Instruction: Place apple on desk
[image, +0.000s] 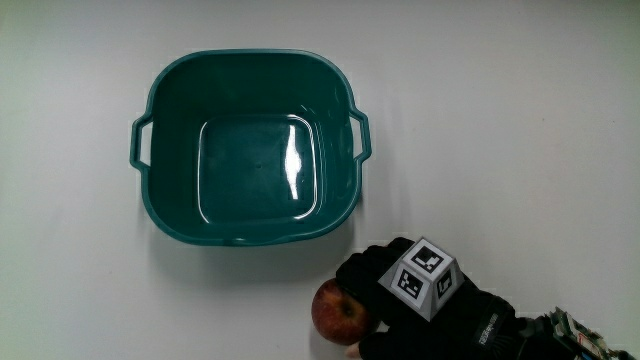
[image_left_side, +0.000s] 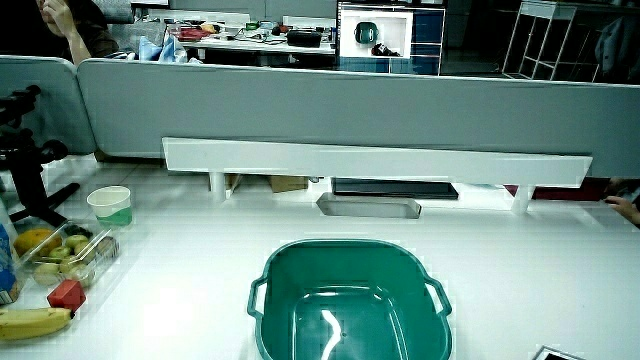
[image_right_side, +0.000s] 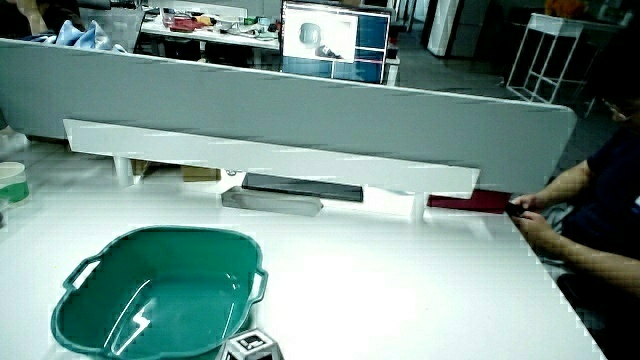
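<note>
A red apple (image: 340, 312) rests on the white desk (image: 520, 150), close to the person's edge and just nearer to the person than the teal basin (image: 250, 150). The gloved hand (image: 400, 300) lies beside the apple with its fingers curled around it. The patterned cube (image: 426, 278) sits on the hand's back; that cube (image_right_side: 250, 347) also peeks in beside the basin (image_right_side: 150, 290) in a side view. The basin (image_left_side: 350, 300) holds nothing, as both side views show. The apple is hidden in both side views.
A white shelf (image_left_side: 375, 160) stands in front of the grey partition (image_left_side: 350, 110). Near the table's edge are a paper cup (image_left_side: 110, 205), a clear tray of fruit (image_left_side: 65, 255), a red block (image_left_side: 66, 294) and a banana (image_left_side: 35, 322).
</note>
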